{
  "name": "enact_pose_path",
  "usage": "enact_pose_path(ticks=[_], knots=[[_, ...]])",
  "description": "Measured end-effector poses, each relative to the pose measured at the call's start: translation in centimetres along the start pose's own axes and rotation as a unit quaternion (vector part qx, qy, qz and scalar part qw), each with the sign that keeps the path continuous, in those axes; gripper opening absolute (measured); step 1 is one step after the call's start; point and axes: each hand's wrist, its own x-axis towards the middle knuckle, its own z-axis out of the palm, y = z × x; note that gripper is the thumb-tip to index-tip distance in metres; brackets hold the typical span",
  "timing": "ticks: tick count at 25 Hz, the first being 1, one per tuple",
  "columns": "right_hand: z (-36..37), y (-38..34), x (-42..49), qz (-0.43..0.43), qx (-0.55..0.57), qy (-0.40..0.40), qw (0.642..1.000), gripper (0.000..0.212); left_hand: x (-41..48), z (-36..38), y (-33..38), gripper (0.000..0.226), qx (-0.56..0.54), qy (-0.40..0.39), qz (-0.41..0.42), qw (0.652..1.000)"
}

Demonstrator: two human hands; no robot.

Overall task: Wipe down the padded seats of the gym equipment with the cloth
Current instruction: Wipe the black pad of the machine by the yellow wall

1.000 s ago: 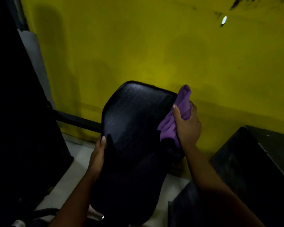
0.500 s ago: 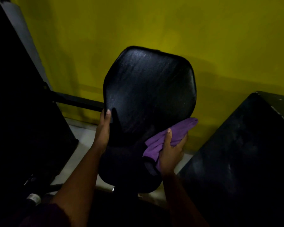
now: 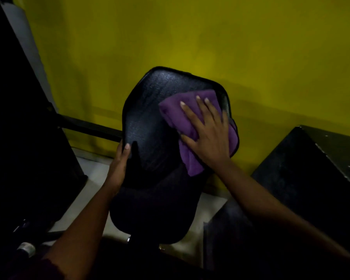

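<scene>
Pressing purple cloth (image 3: 187, 120) onto the textured black seat (image 3: 154, 118) — right hand (image 3: 209, 136) flat; left hand (image 3: 119, 165) grips its edge.

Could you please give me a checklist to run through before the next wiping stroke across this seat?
1. Hand flat on the cloth: ok. The right hand presses the purple cloth with its fingers spread.
2. Cloth touching the padded seat: ok, on its upper right part.
3. Seat steadied: ok. The left hand holds its left edge, thumb on top.
4. Path leftward across the seat free: ok, bare padding lies there.
5. Cloth gathered under the palm: not ok. A loose end trails below the hand.
6. Near end of the seat clean: cannot tell, it lies in shadow.
</scene>
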Motion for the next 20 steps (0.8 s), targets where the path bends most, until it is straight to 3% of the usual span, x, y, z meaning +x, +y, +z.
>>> enact_pose_path(ticks=[3, 7, 13, 18, 20], knots=[[2.9, 0.4, 1.3, -0.077, -0.113, -0.029, 0.99, 0.066, -0.8, -0.6, -1.5, 0.075, -0.026, -0.015, 0.011, 0.999], [4.4, -1.6, -1.3, -0.173, -0.116, -0.004, 0.978, 0.066, -1.3, -1.9, -4.4, 0.097, -0.038, -0.024, -0.028, 0.999], [7.9, -5.4, -9.3, -0.283, -0.076, -0.065, 0.954, 0.069, -2.5, -2.4, -5.6, 0.059, -0.125, -0.04, 0.033, 0.991], [10.7, -8.3, -17.4, -0.367, -0.08, -0.121, 0.919, 0.072, -4.2, -2.8, -7.3, 0.069, -0.116, -0.041, 0.039, 0.992], [10.3, -8.3, -18.8, -0.423, -0.065, -0.134, 0.894, 0.059, -4.4, -2.8, -7.5, 0.074, -0.1, -0.04, 0.024, 0.994]])
